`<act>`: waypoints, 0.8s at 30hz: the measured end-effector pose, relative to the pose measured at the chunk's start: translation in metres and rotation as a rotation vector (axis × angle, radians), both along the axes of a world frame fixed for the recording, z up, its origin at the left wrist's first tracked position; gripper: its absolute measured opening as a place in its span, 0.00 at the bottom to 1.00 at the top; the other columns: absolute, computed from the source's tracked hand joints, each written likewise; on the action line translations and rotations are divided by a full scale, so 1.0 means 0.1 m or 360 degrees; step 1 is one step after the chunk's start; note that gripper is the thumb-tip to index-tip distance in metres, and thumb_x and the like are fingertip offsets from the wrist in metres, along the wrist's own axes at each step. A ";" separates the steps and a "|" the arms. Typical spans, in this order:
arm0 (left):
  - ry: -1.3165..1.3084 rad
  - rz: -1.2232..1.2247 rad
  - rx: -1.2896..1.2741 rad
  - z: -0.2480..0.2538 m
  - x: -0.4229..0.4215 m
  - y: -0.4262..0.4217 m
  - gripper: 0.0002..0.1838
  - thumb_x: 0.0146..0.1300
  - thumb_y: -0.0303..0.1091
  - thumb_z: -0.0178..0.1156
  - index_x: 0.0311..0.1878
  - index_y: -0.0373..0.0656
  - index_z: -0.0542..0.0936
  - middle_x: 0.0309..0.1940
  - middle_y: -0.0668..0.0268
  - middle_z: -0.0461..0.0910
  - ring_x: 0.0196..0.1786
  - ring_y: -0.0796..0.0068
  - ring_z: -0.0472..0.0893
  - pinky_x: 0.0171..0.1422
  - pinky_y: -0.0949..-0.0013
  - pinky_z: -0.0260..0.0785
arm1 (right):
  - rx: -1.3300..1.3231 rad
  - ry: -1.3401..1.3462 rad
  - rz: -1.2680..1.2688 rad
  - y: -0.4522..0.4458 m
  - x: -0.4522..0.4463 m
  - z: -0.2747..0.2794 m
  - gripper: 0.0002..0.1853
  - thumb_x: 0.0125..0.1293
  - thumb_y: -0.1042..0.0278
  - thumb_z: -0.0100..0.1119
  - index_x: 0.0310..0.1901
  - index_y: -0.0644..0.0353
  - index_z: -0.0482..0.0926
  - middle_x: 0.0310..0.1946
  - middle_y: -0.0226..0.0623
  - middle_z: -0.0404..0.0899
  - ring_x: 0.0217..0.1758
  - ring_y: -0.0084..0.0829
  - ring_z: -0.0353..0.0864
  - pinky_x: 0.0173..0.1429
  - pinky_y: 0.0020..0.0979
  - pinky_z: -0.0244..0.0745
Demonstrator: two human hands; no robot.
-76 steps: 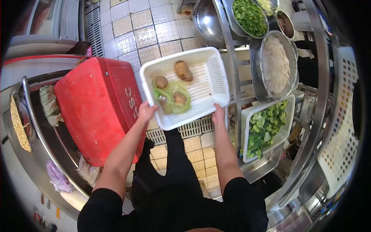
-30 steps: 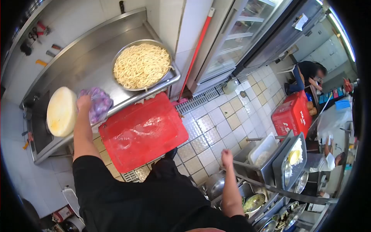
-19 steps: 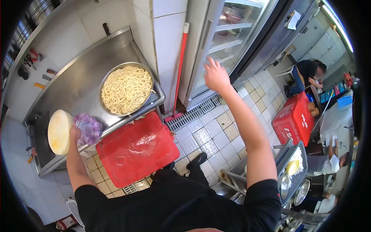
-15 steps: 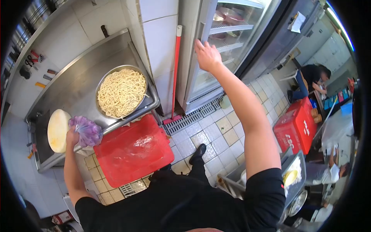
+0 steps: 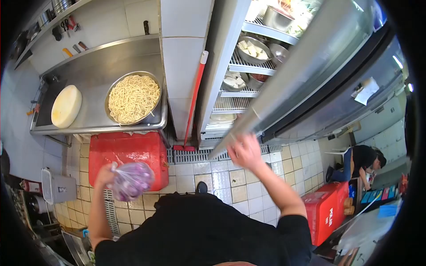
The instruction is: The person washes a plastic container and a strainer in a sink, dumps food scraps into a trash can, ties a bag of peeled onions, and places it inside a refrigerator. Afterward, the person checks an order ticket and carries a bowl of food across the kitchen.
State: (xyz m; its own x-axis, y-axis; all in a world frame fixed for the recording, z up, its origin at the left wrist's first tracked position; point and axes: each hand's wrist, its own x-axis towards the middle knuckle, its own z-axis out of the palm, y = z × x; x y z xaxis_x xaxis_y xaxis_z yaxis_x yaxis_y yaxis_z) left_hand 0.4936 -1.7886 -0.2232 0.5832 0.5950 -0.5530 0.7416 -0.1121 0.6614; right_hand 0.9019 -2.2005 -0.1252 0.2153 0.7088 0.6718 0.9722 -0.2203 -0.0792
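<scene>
We grip the gathered neck of a clear plastic bag of purple contents in our left hand, fingers closed around it. The bag is at near left, overlapping the near edge of a red box in our view. Our right hand, blurred, has loosely bent fingers at the near edge of the ajar refrigerator door; we cannot tell whether it grips. Beyond the door we see wire shelves with bowls. At far left, noodles and a pale round slab rest on the metal counter.
</scene>
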 end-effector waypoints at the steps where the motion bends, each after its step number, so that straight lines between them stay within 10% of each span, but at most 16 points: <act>1: 0.0038 0.0146 -0.0128 -0.05 0.07 -0.28 0.12 0.52 0.22 0.57 0.40 0.43 0.83 0.31 0.74 0.80 0.34 0.82 0.77 0.40 0.71 0.73 | -0.0010 0.0317 0.0264 -0.52 -0.19 -0.35 0.08 0.47 0.71 0.67 0.26 0.58 0.75 0.33 0.39 0.73 0.35 0.40 0.74 0.40 0.36 0.69; 5: -0.0117 -0.0157 -0.0020 -0.99 0.17 -1.12 0.17 0.50 0.26 0.57 0.46 0.43 0.82 0.38 0.66 0.84 0.41 0.75 0.80 0.49 0.68 0.73 | 0.0009 0.2121 -0.1331 -1.98 -1.24 -1.96 0.33 0.51 0.67 0.71 0.59 0.65 0.68 0.41 0.40 0.77 0.46 0.38 0.76 0.53 0.38 0.71; 11: 0.0011 -0.0356 0.0017 -1.90 1.12 -1.92 0.15 0.53 0.29 0.58 0.46 0.39 0.80 0.37 0.60 0.83 0.41 0.67 0.81 0.50 0.65 0.71 | 0.1135 0.2587 -0.1294 -2.40 -1.00 -2.45 0.37 0.59 0.74 0.63 0.68 0.68 0.56 0.64 0.45 0.66 0.63 0.33 0.68 0.64 0.32 0.65; 16: 0.0003 -0.0376 -0.0422 -1.83 2.36 -2.46 0.15 0.57 0.27 0.59 0.49 0.39 0.78 0.38 0.65 0.82 0.41 0.73 0.79 0.49 0.69 0.70 | 0.0565 0.3020 -0.2163 -2.84 -1.13 -2.88 0.43 0.59 0.51 0.65 0.69 0.64 0.56 0.66 0.46 0.63 0.65 0.36 0.65 0.68 0.36 0.60; 18: -0.0054 -0.0381 -0.0579 -2.06 3.02 -2.73 0.16 0.58 0.26 0.59 0.51 0.38 0.77 0.38 0.68 0.82 0.41 0.75 0.78 0.49 0.70 0.69 | 0.0375 0.3663 -0.1994 -2.30 -1.15 -3.18 0.44 0.57 0.38 0.61 0.68 0.56 0.59 0.63 0.41 0.65 0.60 0.43 0.68 0.61 0.45 0.66; 21: -0.0153 -0.0387 -0.0726 -2.28 4.03 -3.18 0.16 0.59 0.27 0.59 0.51 0.39 0.76 0.39 0.69 0.81 0.41 0.77 0.78 0.48 0.71 0.69 | 0.1689 0.4456 -0.1129 -1.53 -0.67 -4.30 0.59 0.52 0.24 0.55 0.74 0.47 0.36 0.73 0.50 0.45 0.73 0.58 0.48 0.69 0.60 0.51; 23: -0.0238 -0.0346 -0.0849 -2.46 4.68 -3.47 0.15 0.60 0.29 0.60 0.51 0.40 0.75 0.41 0.66 0.81 0.41 0.77 0.78 0.48 0.70 0.70 | 0.2397 0.4236 -0.0035 -0.99 0.19 -4.30 0.47 0.57 0.24 0.47 0.71 0.48 0.52 0.70 0.40 0.57 0.72 0.48 0.55 0.71 0.55 0.52; 24: -0.0214 -0.0517 -0.0644 -2.52 4.99 -3.57 0.15 0.60 0.30 0.60 0.51 0.40 0.75 0.41 0.64 0.81 0.42 0.74 0.79 0.48 0.69 0.70 | 0.2563 0.4107 -0.0127 -0.93 0.49 -4.60 0.44 0.60 0.26 0.46 0.69 0.49 0.57 0.67 0.37 0.62 0.69 0.44 0.60 0.69 0.52 0.56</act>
State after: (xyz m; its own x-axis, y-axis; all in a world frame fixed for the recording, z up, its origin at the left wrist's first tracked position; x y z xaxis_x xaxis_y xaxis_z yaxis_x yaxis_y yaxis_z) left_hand 0.9924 -2.1456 -0.4756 0.7834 0.1267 -0.6084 0.6168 -0.0384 0.7862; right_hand 0.9510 -2.2936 -0.5853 0.5804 0.4390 -0.6859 -0.6262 0.7790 -0.0313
